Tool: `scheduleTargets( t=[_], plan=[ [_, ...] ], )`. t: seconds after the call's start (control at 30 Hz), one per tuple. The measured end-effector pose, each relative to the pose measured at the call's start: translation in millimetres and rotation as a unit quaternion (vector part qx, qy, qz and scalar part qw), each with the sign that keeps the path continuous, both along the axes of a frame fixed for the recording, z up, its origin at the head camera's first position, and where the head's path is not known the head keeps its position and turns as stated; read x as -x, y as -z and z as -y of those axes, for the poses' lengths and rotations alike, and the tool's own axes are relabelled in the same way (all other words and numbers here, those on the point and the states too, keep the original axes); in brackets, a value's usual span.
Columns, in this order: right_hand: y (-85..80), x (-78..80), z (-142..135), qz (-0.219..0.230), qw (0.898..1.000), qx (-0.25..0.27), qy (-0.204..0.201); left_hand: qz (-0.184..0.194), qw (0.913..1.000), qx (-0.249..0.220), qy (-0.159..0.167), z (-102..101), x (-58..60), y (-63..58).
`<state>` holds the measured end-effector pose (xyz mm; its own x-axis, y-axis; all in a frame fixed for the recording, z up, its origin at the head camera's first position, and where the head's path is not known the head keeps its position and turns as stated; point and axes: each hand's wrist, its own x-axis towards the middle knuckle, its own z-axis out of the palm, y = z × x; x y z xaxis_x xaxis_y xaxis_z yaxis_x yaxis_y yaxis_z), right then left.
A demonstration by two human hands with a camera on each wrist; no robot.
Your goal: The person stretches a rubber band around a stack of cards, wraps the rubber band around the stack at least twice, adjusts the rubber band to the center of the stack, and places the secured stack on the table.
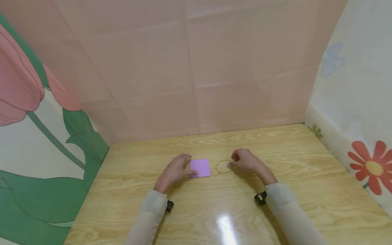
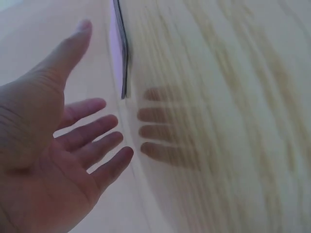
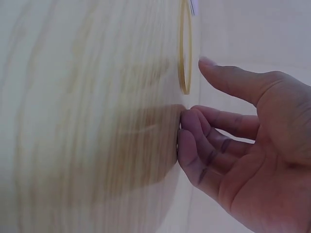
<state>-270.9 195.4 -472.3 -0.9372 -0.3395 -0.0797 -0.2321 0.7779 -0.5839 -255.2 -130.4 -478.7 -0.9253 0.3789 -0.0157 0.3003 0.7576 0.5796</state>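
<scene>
A flat purple square [image 1: 200, 168] lies on the wooden table; in the left wrist view this purple square [image 2: 115, 48] appears edge-on, thin, with a dark side. My left hand [image 1: 176, 170] is at its left side, thumb and fingers spread apart, the thumb overlapping its near corner in the head view. To the right of the square is a thin yellow rubber band [image 3: 181, 63], laid out as a ring. My right hand [image 1: 246, 160] is at the ring's right edge. Its bent fingertips [image 3: 187, 145] rest at the table, thumb apart, nothing between them.
The wooden table [image 1: 183, 211] meets a pinkish covered wall [image 1: 196, 68] at the back. Walls with painted flowers [image 1: 372, 166] stand to both sides. A black strap device [image 1: 260, 198] sits at the right wrist, another black device [image 1: 169, 206] at the left.
</scene>
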Motion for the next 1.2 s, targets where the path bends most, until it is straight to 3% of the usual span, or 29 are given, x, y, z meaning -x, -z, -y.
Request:
scheduleTargets(
  t=[0.2, 0.53, 0.73, 1.2],
  plan=[
    [-0.7, 0.3, 5, 0.005, 1.000, 0.000, 0.000, -0.020, 0.9990, 0.023, 0.032, -4, -0.6, -0.1],
    [-1.4, 0.6, 11, 0.012, 1.000, -0.013, -0.004, -0.020, 0.9980, 0.053, 0.030, -7, 0.3, 0.1],
    [-4.8, -2.1, 16, 0.029, 0.999, -0.019, 0.002, -0.028, 0.9946, 0.086, 0.051, -9, 0.8, 0.3],
    [-5.6, -3.8, 22, 0.011, 0.999, -0.036, 0.030, -0.026, 0.9893, 0.128, 0.065, -13, 0.4, -1.1]
  ],
)
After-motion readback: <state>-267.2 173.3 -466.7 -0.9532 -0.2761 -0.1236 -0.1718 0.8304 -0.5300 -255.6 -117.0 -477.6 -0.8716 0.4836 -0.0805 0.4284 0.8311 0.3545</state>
